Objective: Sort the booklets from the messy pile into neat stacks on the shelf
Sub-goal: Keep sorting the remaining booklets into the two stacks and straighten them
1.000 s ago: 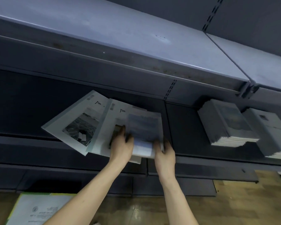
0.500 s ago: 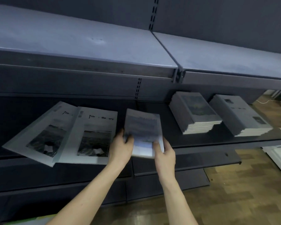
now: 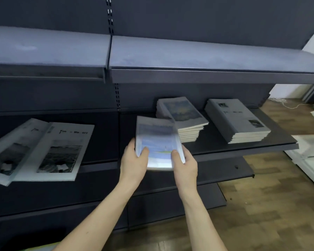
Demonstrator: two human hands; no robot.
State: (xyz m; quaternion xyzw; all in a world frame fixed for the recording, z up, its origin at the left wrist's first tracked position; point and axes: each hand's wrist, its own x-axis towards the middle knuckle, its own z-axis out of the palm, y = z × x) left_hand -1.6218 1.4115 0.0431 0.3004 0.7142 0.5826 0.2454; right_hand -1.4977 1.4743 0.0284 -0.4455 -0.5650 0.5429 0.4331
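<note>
Large booklet (image 3: 56,151) cover, left on shelf: "Tim… Memory", middle letters unclear. Other covers unreadable.

On the middle shelf (image 3: 243,151), two loose booklets (image 3: 43,151) lie overlapping at nine o'clock, and two neat stacks sit at two o'clock: the nearer stack (image 3: 183,118) left of the farther stack (image 3: 237,120). Between these groups, the left hand (image 3: 132,162) and right hand (image 3: 185,163) hold a bundle of booklets (image 3: 158,142) by its near corners, just before the nearer stack.

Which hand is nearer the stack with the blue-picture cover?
Right. The right hand grips the held booklet just below that stack; the left hand holds its far edge.
</note>
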